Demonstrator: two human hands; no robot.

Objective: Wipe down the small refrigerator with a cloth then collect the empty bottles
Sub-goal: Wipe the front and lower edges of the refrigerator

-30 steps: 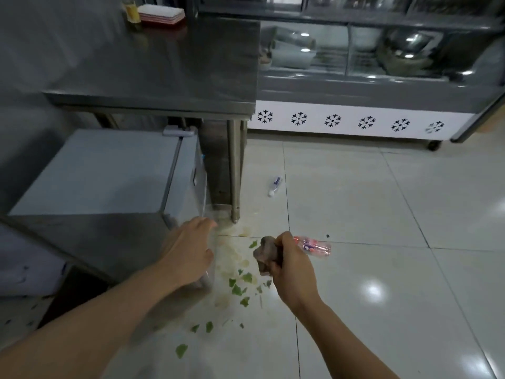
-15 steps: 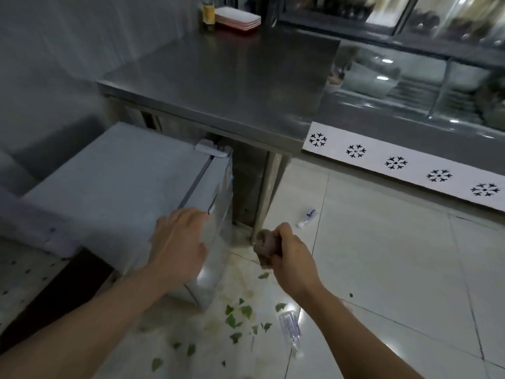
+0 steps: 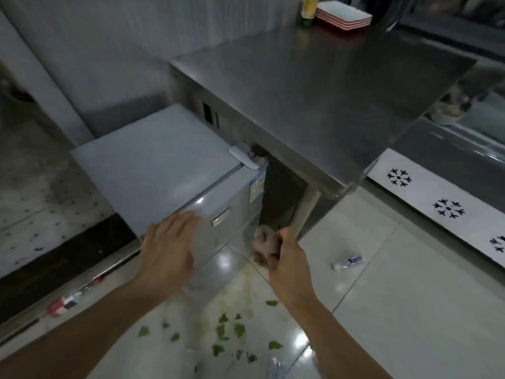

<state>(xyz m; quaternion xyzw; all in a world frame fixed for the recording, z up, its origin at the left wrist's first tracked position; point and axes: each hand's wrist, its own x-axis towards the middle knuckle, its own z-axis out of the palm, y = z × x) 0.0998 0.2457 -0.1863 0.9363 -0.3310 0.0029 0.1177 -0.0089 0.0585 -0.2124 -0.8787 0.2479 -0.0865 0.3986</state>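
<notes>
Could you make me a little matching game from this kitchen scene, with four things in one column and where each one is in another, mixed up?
Things:
1. cloth
2. stack of trays
3. green leaf scraps
4. left hand

Places:
A. at the far end of the steel table
B. scattered on the tiled floor
C. bunched in the right hand
D. at the top front edge of the small refrigerator

Pairs: 1-C, 2-A, 3-B, 4-D
</notes>
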